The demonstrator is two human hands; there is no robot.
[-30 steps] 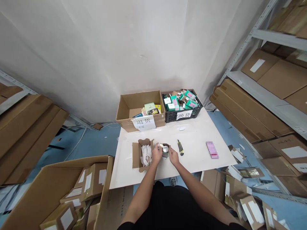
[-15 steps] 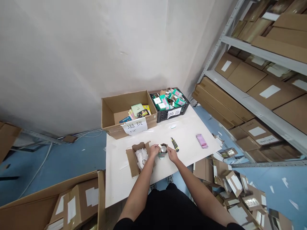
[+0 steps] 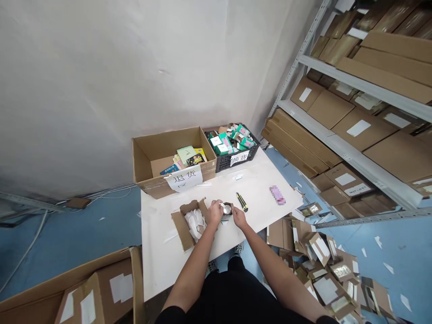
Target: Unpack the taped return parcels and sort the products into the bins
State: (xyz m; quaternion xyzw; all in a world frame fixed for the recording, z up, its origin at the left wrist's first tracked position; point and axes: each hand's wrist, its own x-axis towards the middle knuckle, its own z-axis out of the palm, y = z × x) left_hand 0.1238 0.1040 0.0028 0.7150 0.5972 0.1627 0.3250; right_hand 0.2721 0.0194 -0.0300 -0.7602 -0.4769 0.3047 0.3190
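Both my hands meet over a small round silvery tin (image 3: pixel 227 209) on the white table (image 3: pixel 263 180). My left hand (image 3: pixel 214 212) curls round its left side and my right hand (image 3: pixel 238 217) grips its right side. Just left of my left hand lies a small opened cardboard box (image 3: pixel 184 221) stuffed with white paper padding (image 3: pixel 196 222). A black and yellow utility knife (image 3: pixel 241 202) rests to the right of the tin.
An open cardboard box (image 3: pixel 158 157) with a paper label and a black crate (image 3: pixel 236 157) of green and pink packets stand at the table's far edge. A pink item (image 3: pixel 277 195) lies right. Shelves of cartons line the right; loose boxes litter the blue floor.
The camera has swung to the right, showing more shelving. My hands stay on the tin beside the small box.
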